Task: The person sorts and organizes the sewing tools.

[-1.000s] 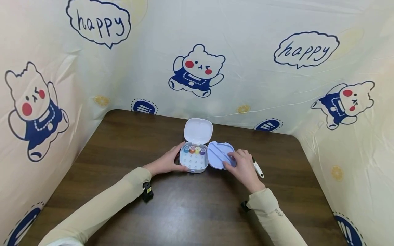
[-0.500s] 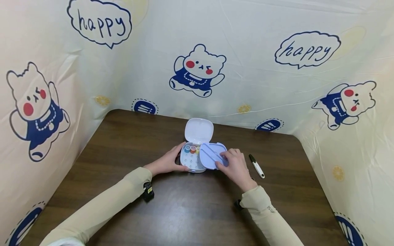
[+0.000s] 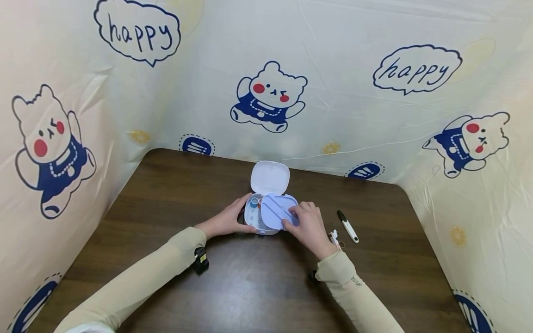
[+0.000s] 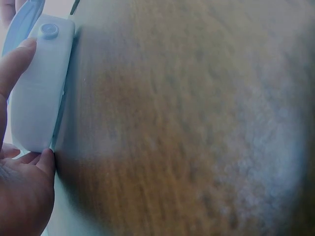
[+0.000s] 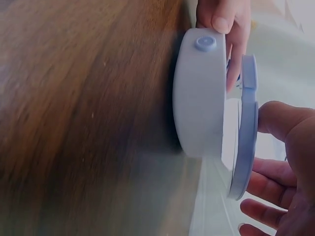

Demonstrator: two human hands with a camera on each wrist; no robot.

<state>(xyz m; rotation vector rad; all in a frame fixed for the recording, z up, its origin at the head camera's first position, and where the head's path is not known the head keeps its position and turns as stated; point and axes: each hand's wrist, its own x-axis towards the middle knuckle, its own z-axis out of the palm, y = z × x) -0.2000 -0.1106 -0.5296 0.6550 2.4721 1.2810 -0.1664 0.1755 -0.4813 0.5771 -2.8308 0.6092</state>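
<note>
Clearance shows only from the right wrist: the pale lavender tray (image 5: 247,142) stands tilted beside the rim of the white box (image 5: 202,98), with a gap between them, while the head view merely shows it overlapping the box at three o'clock. From the left wrist, the round catch (image 4: 49,31) shows plainly at six o'clock on the box, with the left thumb just beside it and fingertips (image 4: 47,158) touching the box's end. The left hand (image 3: 226,219) grips the box, thumb at seven o'clock and fingers at ten; the right hand (image 3: 309,224) pinches the tray (by which part, I cannot tell). Box and tray are mid-table, the box's lid (image 3: 270,177) raised at twelve o'clock. The tray bears a diagonal ridge; at eleven o'clock inside the box are a blue pot (image 3: 254,202) and a sliver of orange. A black-and-white marker-like tool (image 3: 348,226) lies at four o'clock from the box, a small white object (image 3: 334,237) nearer the right wrist. The dark brown wooden table (image 3: 200,185) carries a soft sheen, and pale cloth (image 3: 341,101) printed with winking bears and "happy" bubbles hangs round it.
</note>
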